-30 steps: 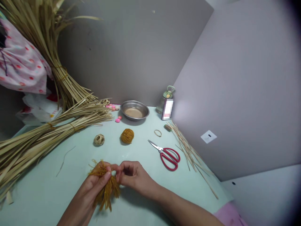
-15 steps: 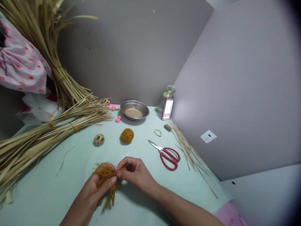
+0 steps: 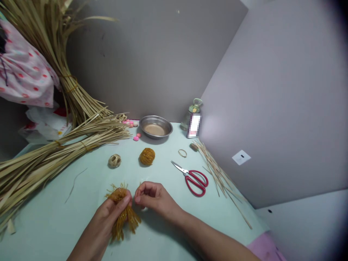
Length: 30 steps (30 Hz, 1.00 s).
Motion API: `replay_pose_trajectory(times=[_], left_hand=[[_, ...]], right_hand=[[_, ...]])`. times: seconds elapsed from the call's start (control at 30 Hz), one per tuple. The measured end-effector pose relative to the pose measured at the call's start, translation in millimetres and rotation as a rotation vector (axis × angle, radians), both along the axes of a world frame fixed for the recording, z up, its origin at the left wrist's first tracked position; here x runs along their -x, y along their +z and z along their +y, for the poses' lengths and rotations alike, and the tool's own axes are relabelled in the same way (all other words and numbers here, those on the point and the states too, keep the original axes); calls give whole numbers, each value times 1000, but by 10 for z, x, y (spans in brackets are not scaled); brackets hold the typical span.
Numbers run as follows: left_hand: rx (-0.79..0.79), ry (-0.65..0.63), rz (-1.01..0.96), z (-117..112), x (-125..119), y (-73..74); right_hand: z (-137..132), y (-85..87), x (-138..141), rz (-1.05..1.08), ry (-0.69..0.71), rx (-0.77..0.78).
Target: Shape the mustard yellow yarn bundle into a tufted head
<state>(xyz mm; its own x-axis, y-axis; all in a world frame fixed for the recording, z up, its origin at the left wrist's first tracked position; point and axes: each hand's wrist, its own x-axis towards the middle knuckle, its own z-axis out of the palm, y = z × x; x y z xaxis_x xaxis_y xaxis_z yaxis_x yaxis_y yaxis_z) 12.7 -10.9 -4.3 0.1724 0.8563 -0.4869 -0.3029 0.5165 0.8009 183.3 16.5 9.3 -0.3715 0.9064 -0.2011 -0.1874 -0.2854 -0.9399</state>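
My left hand (image 3: 108, 215) pinches a bundle of mustard-brown yarn strands (image 3: 122, 214) at its middle, low over the pale green table (image 3: 54, 221). The frayed ends stick out above the thumb and hang below the fingers. My right hand (image 3: 152, 197) is just to the right of the bundle, its fingertips pinched together close to the left thumb; whether it holds a thread I cannot tell. A ball of the same yarn (image 3: 147, 156) lies farther back on the table.
Red-handled scissors (image 3: 193, 178) lie to the right, near thin sticks (image 3: 217, 174) along the wall. A small woven ball (image 3: 114, 160), a rubber band (image 3: 182, 153), a metal bowl (image 3: 156, 127), a bottle (image 3: 192, 119), pink beads (image 3: 136, 137) and large bundles of dried straw (image 3: 54, 152) occupy the back and left.
The yarn bundle turned and sank slightly in my left hand. My right hand drew a little away from it, leaving a small gap between the fingertips.
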Motion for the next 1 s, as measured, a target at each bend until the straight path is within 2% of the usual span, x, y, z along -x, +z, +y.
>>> replay_pose_trajectory(times=[0.1,0.23,0.43,0.7,0.87,0.93,1.0], left_hand=[[-19,-60,-18,-4,-6,26],[-35,-72,-3,-3,-12,32],[-104,-136,82,0,5,-59],[-70,-82,90,4,18,-30],[-98,-103,82,9,6,-8],[-108,-88,89,7,8,-11],[-96,-69,92,4,12,-18]], right_hand=[[15,-1,-18,-38,4,7],[18,-4,-51,-178,46,-59],[-7,40,-89,-231,243,-99],[33,64,-99,-205,90,-66],[-2,117,-112,-282,178,-117],[-14,116,-110,-276,241,-128],[-15,105,-101,-255,245,-126]])
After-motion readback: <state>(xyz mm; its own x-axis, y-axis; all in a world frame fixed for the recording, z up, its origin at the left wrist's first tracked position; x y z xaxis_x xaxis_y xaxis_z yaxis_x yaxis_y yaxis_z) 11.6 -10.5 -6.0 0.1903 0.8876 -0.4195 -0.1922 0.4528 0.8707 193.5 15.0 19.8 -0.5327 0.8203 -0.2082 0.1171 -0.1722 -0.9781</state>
